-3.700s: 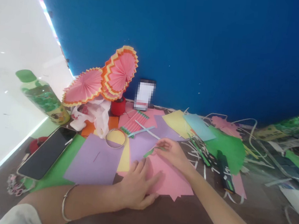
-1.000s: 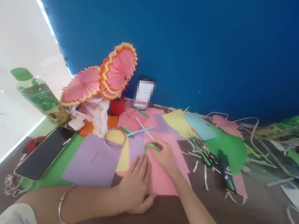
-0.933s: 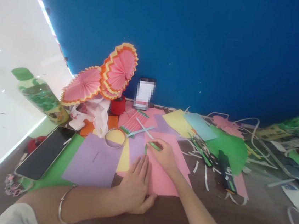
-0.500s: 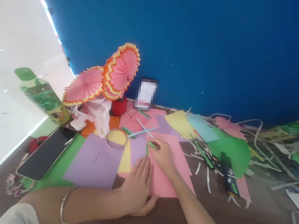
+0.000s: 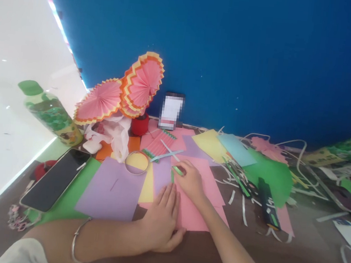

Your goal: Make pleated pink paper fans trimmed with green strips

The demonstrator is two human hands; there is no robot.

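Left hand (image 5: pixel 160 220) laid flat on pink paper (image 5: pixel 191 217), fingers together. Just past it, green paper strip (image 5: pixel 177 170) pinched by right hand (image 5: pixel 189 183); long axis of its near length aligned fore-and-aft, far end bent rightward. Crossed pale strips (image 5: pixel 170 152) are seen beyond.

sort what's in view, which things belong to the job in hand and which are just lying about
Seem part of the job: green paper strip, pinched in the right grip; pink paper, partly under the left grip.

Seem just lying about: dark-screened phone; green-capped bottle; pleated paper fans; white plastic bag.
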